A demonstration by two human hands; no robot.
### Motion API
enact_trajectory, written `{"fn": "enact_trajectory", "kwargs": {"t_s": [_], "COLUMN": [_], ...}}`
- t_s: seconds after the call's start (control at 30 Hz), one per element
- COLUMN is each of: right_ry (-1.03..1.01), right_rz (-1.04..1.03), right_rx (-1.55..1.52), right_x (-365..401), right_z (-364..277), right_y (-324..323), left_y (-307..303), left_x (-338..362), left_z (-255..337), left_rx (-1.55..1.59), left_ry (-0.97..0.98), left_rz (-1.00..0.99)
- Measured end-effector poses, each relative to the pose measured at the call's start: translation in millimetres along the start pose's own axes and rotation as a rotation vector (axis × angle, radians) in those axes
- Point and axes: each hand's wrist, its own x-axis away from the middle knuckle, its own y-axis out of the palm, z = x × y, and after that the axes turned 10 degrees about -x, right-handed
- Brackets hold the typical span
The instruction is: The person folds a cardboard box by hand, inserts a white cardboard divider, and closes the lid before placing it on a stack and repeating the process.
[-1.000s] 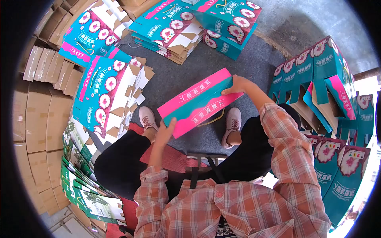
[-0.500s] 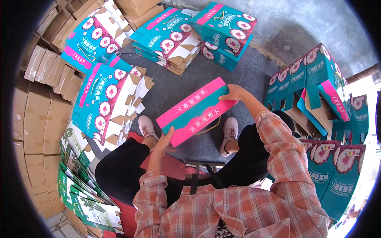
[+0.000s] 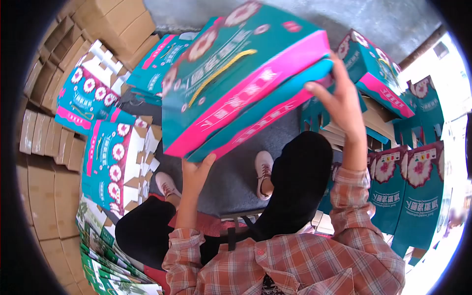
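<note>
A teal and pink gift box (image 3: 231, 78) with dragon-fruit slice prints and a yellow rope handle is raised in front of me, tilted. My left hand (image 3: 195, 173) is closed on its lower left corner, the thumb showing and the other fingers hidden behind the box. At the right end, my right hand (image 3: 339, 101) grips the box edge, thumb on the near side and fingers round the corner. The box hides part of the floor and of the stacks behind it.
Flattened teal cartons (image 3: 105, 162) lie in stacks on the left, with green-and-white printed cartons (image 3: 115, 265) below them. Brown cardboard boxes (image 3: 54, 191) line the left side. Made-up teal boxes (image 3: 376, 73) stand at right, above more upright ones (image 3: 418, 211).
Both hands have lifted the box up and away from the floor between my feet. It has tipped so its large printed face shows. The view has shifted to the right.
</note>
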Motion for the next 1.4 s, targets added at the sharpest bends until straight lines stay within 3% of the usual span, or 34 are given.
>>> {"fn": "enact_trajectory", "kwargs": {"t_s": [0.03, 0.1, 0.17, 0.3, 0.33, 0.43, 0.47, 0.53, 0.73, 0.93, 1.1, 1.2, 1.3, 1.33, 1.4], "right_ry": [-0.012, 0.075, 0.086, 0.04, -0.009, 0.025, 0.023, 0.058, 0.212, 0.128, 0.054, 0.065, 0.125, 0.22, 0.341], "right_rz": [0.083, 0.208, 0.391, 0.728, 0.787, 1.139, 1.145, 1.411, 1.332, 1.173, 1.017, 1.012, 0.961, 0.84, 0.62], "right_rx": [-0.045, -0.137, -0.246, -0.139, -0.237, -0.314, -0.314, -0.2, 0.031, -0.026, 0.095, 0.054, -0.095, -0.196, -0.281], "right_x": [5.0, 15.6, 23.0, 39.5, 47.4, 70.0, 70.8, 72.9, 62.6, 59.6, 70.2, 90.3, 127.6, 141.2, 147.6], "right_z": [1.0, -0.2, 8.4, 67.5, 95.6, 151.7, 156.9, 164.9, 174.0, 151.6, 126.6, 114.9, 115.9, 118.1, 107.9], "right_y": [-21.4, -67.3, -111.1, -199.1, -225.9, -259.2, -259.0, -255.6, -261.0, -210.0, -143.4, -104.2, -59.6, -47.8, -29.6], "left_y": [17.7, 46.9, 95.9, 200.9, 230.0, 290.7, 303.8, 325.5, 376.8, 417.2, 405.1, 341.8, 232.9, 190.4, 93.1], "left_x": [-15.4, -51.9, -90.5, -149.8, -162.2, -174.0, -176.2, -175.6, -166.6, -168.8, -169.6, -155.1, -138.3, -132.8, -117.8], "left_z": [18.9, 44.9, 69.2, 130.0, 134.8, 152.5, 157.7, 166.7, 181.1, 185.9, 170.3, 165.3, 147.0, 140.0, 124.3], "left_rx": [0.151, -0.023, -0.13, 0.052, 0.026, -0.03, -0.068, -0.083, -0.176, -0.155, -0.229, -0.282, -0.538, -0.626, -0.766], "left_ry": [0.023, 0.083, 0.355, 0.537, 0.583, 0.732, 0.734, 0.693, 0.675, 0.617, 0.626, 0.647, 0.54, 0.515, 0.436], "left_rz": [-0.018, -0.172, -0.135, -0.278, -0.288, -0.215, -0.258, -0.3, -0.302, -0.379, -0.38, -0.658, -1.037, -1.136, -1.114]}}
